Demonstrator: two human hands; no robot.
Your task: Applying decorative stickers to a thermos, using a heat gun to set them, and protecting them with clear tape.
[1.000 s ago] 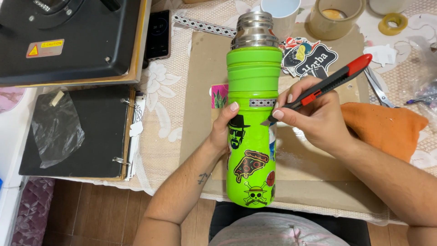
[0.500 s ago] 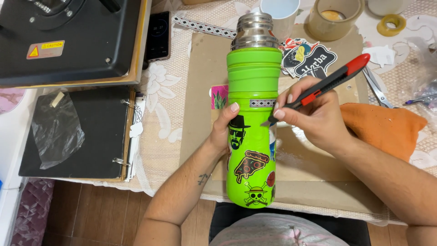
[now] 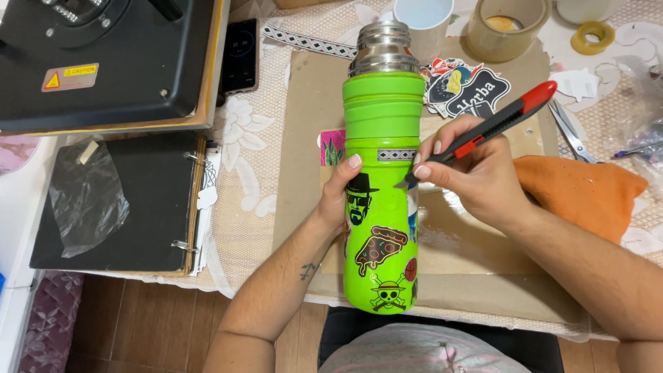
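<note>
I am seeing the left hand (image 3: 340, 197) gripping the green bottle (image 3: 382, 200) — thumb on top. The right hand (image 3: 476, 176) is pinching a red knife (image 3: 483, 135) — blade touching the bottle.

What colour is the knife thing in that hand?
The utility knife is red and black, seen clearly in the head view.

Home craft table: heat press (image 3: 103, 62), tape rolls (image 3: 507, 27) (lace cloth).
</note>
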